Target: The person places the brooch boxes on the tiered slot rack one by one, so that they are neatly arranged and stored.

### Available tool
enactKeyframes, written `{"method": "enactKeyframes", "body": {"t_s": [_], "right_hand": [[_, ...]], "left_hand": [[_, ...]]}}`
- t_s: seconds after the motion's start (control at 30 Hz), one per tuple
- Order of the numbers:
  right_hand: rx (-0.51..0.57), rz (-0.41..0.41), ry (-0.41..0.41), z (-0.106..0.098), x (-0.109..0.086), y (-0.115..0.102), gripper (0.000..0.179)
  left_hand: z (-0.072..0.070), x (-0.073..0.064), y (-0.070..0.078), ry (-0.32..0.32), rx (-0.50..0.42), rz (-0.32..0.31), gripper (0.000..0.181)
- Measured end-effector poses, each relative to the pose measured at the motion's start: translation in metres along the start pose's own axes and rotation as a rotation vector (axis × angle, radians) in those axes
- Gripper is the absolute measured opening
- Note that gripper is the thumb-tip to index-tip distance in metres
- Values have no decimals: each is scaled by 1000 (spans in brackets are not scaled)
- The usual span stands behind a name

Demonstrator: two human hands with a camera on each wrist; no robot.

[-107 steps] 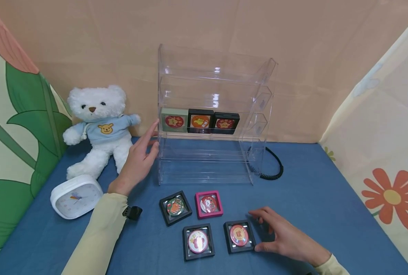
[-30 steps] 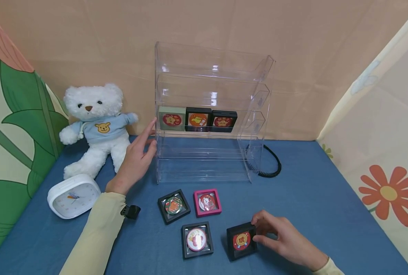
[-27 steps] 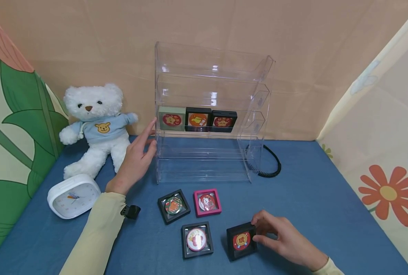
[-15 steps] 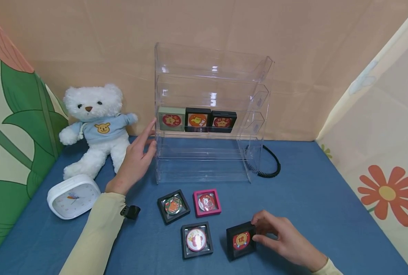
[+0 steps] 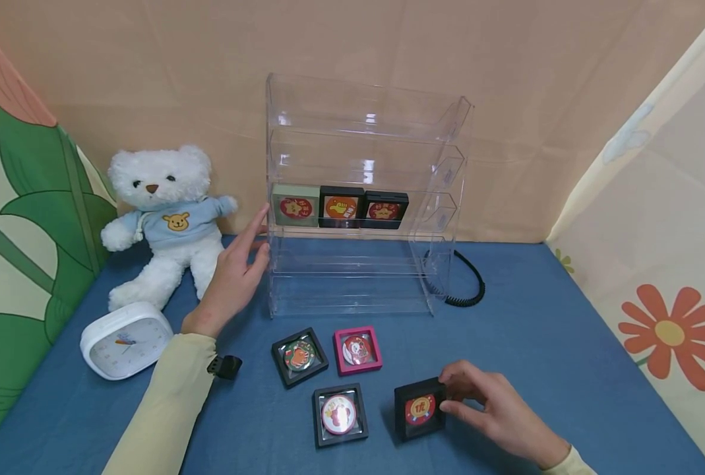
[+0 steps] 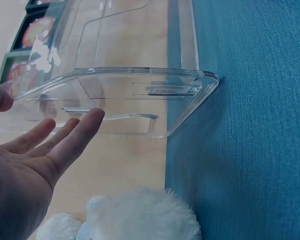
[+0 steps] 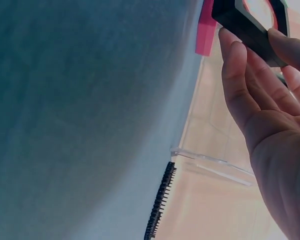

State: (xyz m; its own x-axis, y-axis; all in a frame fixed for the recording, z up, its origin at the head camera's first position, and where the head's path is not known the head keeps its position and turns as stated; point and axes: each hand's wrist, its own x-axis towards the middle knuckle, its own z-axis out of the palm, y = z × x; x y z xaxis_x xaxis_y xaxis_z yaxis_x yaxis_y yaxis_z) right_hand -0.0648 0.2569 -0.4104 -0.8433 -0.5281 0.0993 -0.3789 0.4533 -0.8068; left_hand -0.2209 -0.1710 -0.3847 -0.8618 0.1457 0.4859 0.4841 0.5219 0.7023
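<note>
My right hand (image 5: pixel 494 409) pinches the right edge of a black square display case (image 5: pixel 419 410) with a round red and gold badge inside, thumb in front and fingers behind. The case is tilted up, its face toward me. With fingers extended, my left hand (image 5: pixel 230 284) rests against the left side of a clear acrylic tiered rack (image 5: pixel 352 264). In the left wrist view its fingers (image 6: pixel 77 140) lie along the rack's side panel. On a middle tier stand a pale green case (image 5: pixel 295 206) and two black cases (image 5: pixel 341 207), each with a round badge.
Lying flat on the blue cloth are a pink case (image 5: pixel 358 351), a black case with a green badge (image 5: pixel 300 357) and a black case with a white badge (image 5: pixel 340 415). A white teddy bear (image 5: pixel 171 224), a white clock (image 5: pixel 128 341) and a black coil (image 5: pixel 471 300) surround the rack.
The right hand has taken hold of the black case, which lay flat, and tipped it up; it has just risen slightly to the right. The left hand stays at the rack.
</note>
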Motion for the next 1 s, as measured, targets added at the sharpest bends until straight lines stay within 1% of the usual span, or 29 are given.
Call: {"method": "enactKeyframes", "body": {"t_s": [0.13,0.23,0.4,0.63,1.0], "right_hand": [[-8,-11,17,-3,1,-2,29],[-19,5,39,-5,2,-4,26],[-59,18,90,-7,3,-6,27],[-85,-21,142,-10,5,-7,30],[-127,-23,197,-9,5,-7,33]], "left_hand": [[0,0,-1,0,2,6,66],[0,0,-1,0,3,11,66],[0,0,-1,-6,-7,4,66],[0,0,0,-3,-1,7,67],[0,0,-1,-9,-13,-1,68]]}}
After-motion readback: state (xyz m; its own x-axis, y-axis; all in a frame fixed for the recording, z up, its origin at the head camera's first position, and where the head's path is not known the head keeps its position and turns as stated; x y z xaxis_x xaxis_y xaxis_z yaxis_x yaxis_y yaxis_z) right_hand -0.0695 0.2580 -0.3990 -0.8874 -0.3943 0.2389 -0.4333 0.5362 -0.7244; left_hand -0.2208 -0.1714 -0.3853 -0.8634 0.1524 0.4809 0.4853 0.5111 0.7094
